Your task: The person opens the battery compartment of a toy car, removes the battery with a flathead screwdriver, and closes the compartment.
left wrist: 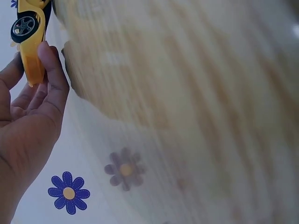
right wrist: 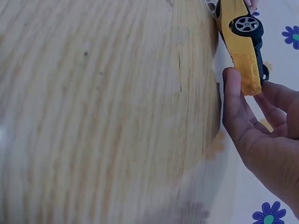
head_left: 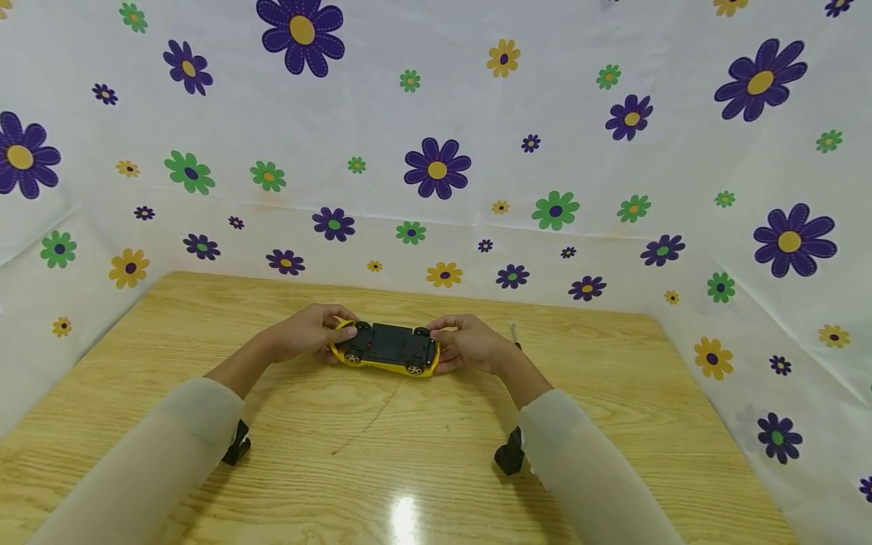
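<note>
A yellow toy car (head_left: 390, 345) is turned over in the head view, its black underside and wheels facing up. My left hand (head_left: 308, 333) grips its left end, with the thumb laid over the underside. At the opposite end my right hand (head_left: 470, 344) holds the car between thumb and fingers. In the left wrist view, the yellow end of the car (left wrist: 33, 58) sits between the thumb and fingers of the left hand (left wrist: 32, 121). The right wrist view shows the car's other end (right wrist: 245, 65) pinched by the right hand (right wrist: 266, 140).
Behind the right hand a thin screwdriver-like tool (head_left: 515, 333) lies on the wooden table (head_left: 381, 469), partly hidden. Black wrist mounts (head_left: 509, 454) show beside the sleeves. A white cloth with flowers (head_left: 477, 98) hangs around the table's back and sides.
</note>
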Tool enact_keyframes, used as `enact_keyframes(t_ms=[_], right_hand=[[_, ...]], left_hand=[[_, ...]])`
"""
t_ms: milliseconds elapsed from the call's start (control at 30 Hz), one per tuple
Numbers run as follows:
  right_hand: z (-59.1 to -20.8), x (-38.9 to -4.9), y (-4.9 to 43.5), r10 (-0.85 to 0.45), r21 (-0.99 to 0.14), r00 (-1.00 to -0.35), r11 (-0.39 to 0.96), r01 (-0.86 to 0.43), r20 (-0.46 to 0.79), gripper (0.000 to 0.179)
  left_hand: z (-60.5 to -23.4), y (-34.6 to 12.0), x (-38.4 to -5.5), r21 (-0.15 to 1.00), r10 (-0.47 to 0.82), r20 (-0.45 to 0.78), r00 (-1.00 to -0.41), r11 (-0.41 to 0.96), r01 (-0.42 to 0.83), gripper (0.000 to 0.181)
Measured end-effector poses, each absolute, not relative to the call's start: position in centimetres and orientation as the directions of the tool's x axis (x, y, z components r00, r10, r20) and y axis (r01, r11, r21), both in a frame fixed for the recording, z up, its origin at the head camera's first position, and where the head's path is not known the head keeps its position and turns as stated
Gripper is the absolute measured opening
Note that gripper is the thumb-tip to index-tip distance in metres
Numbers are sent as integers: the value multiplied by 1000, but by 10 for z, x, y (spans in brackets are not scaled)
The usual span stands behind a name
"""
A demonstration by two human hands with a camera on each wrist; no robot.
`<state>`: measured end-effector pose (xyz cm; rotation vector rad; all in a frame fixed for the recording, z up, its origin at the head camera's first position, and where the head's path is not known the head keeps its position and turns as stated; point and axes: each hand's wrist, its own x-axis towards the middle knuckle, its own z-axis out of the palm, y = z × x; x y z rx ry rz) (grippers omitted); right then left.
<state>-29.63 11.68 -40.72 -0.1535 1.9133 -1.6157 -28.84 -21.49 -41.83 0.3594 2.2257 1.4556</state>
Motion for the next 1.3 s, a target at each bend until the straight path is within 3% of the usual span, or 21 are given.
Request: enact_keyframes(t_ms=[500, 900, 1067, 1300], right_hand=[[-406, -298, 119, -439, -917, -808, 258, 305, -392, 28], [-398, -297, 126, -416, -932, -856, 314, 183, -308, 25], [-395, -291, 125, -442, -925, -872, 378, 34, -212, 24], [-397, -276, 116, -548, -760, -835, 519, -390, 54, 24]], left_hand=[[-416, -214, -288, 895, 431, -245, -868, 446, -31, 47], [-408, -214, -281, 809, 378, -93, -921, 568, 152, 45], [-402, -207, -273, 698, 382, 85, -920, 636, 329, 37], [-398, -197, -266, 457, 503, 252, -827, 691, 560, 31]])
